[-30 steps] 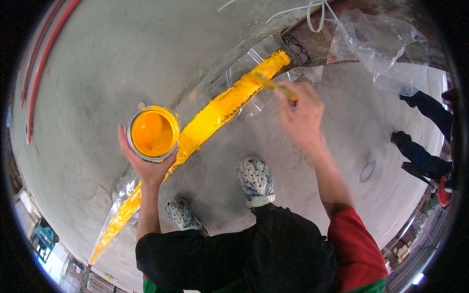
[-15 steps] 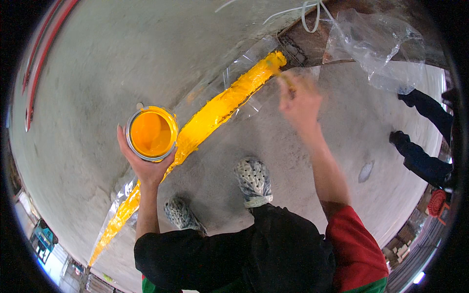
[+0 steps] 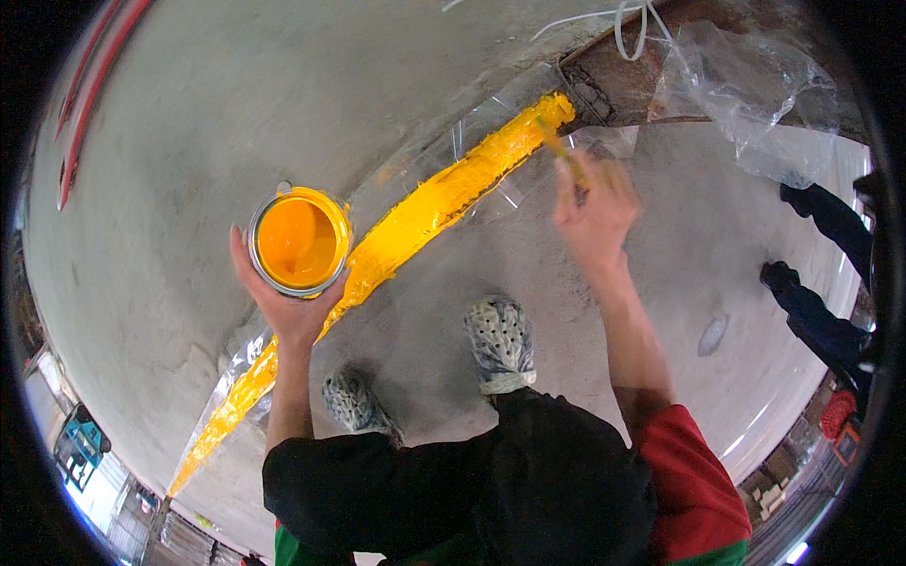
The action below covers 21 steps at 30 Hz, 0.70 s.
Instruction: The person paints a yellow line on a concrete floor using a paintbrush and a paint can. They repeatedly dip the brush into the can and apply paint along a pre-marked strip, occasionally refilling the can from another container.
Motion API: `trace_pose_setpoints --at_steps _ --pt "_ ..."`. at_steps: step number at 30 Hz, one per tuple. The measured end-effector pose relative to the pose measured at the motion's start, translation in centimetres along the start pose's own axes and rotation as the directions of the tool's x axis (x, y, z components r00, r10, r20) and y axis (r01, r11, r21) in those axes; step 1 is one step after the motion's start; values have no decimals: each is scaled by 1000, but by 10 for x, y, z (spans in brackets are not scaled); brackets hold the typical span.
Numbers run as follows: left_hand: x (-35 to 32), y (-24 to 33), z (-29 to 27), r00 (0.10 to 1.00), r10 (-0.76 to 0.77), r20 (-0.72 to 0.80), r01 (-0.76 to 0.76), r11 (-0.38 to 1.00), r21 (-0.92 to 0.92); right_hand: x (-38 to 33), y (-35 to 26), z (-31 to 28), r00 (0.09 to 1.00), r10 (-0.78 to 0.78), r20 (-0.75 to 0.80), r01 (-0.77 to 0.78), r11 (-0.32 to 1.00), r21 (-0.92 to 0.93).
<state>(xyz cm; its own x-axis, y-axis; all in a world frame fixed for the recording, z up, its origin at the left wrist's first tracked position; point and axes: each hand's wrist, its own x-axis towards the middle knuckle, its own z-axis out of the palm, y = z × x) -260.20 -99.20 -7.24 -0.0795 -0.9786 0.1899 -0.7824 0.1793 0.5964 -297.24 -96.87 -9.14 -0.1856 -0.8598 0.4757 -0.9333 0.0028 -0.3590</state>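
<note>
Brush (image 3: 554, 141) now closer to far end of yellow strip (image 3: 415, 223) vs second ago, right hand (image 3: 601, 209) gripping it. Left hand (image 3: 289, 311) clutches lidless paint can (image 3: 253, 245) beside strip; sloppy tilt could dump paint (image 3: 293, 241) on floor (image 3: 434, 307).

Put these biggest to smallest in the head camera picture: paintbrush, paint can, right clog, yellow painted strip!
1. Yellow painted strip
2. Paint can, though it's held up nearer the camera, which makes it look bigger
3. Right clog
4. Paintbrush, blurry and partly hidden by the hand
</note>
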Motion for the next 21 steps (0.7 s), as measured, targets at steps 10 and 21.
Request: trace_pose_setpoints --at_steps 10,21 --pt "3 0 0 1000 15 -25 -18 993 -113 -58 -108 17 952 -29 303 -152 817 557" --pt "4 -4 -3 998 1 -57 -2 1000 -20 -3 -27 7 993 -25 118 34 997 -72"
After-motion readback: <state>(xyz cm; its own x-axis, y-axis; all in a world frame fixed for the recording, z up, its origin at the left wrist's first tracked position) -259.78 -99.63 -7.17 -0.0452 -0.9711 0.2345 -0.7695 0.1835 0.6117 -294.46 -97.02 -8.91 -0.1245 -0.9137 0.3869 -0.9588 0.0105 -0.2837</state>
